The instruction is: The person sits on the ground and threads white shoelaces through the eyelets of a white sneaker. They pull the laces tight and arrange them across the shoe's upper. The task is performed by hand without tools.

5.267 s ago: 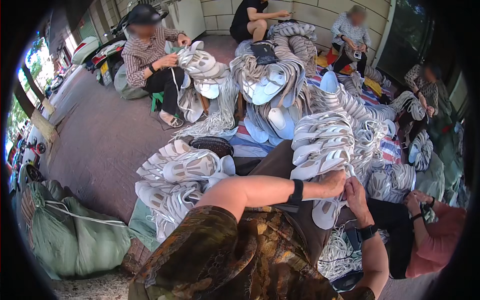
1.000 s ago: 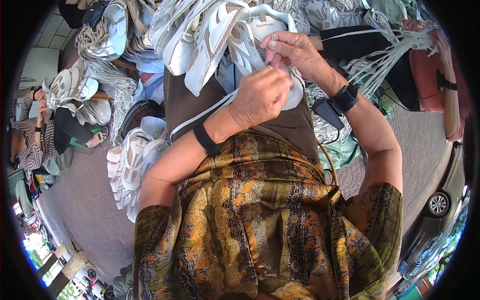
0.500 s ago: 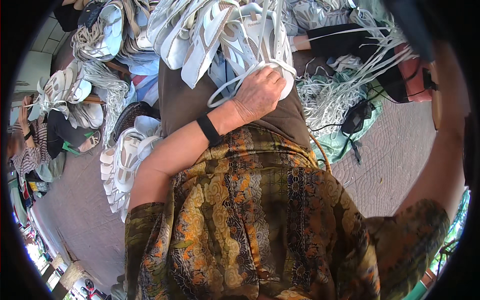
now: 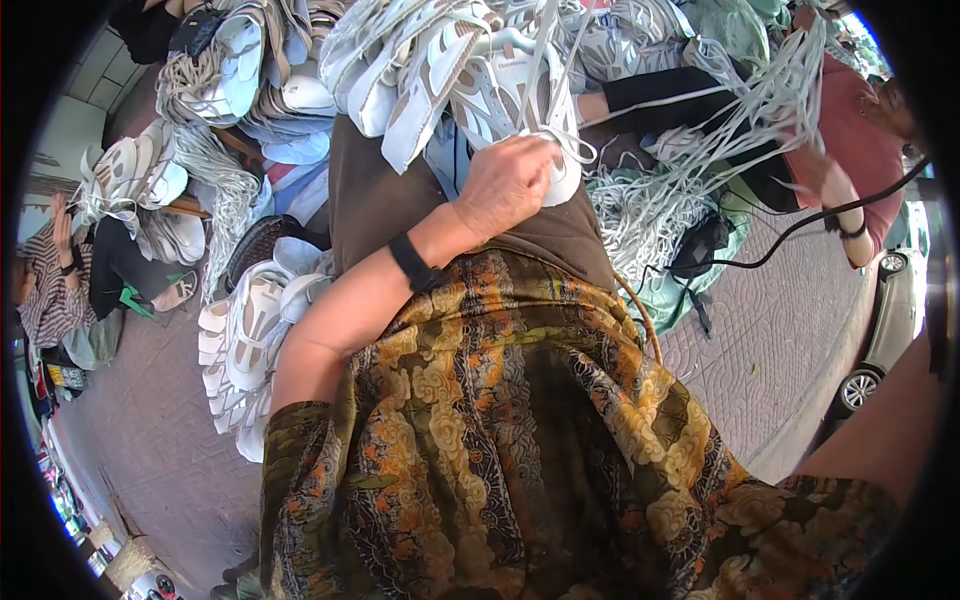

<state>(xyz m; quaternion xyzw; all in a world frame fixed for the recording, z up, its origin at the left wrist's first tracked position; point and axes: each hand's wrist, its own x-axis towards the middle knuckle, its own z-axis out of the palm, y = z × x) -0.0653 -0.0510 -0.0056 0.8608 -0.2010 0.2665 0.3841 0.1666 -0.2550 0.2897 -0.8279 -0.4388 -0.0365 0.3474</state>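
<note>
A white and beige shoe upper (image 4: 520, 85) lies across my lap, its toe end toward me. At that toe end my left hand (image 4: 508, 185) is closed, fingertips pinched on a white shoelace (image 4: 578, 148) that loops out to the right. Other white shoe uppers (image 4: 425, 75) fan out in a stack just left of it. Strands of lace run up and to the right from the upper. My right forearm (image 4: 885, 430) rises along the right rim, and its hand is out of the picture.
A heap of white laces (image 4: 650, 215) lies on green sacking to the right, with a black mesh bag (image 4: 703, 240). Stacked uppers (image 4: 255, 330) stand on the left. A co-worker in a red top (image 4: 855, 120) sits at right; another in stripes (image 4: 60, 290) sits far left.
My left hand has drawn slightly down and left, and its fingers are more curled. My right arm has swung outward and lower, uncovering the co-worker and a parked car.
</note>
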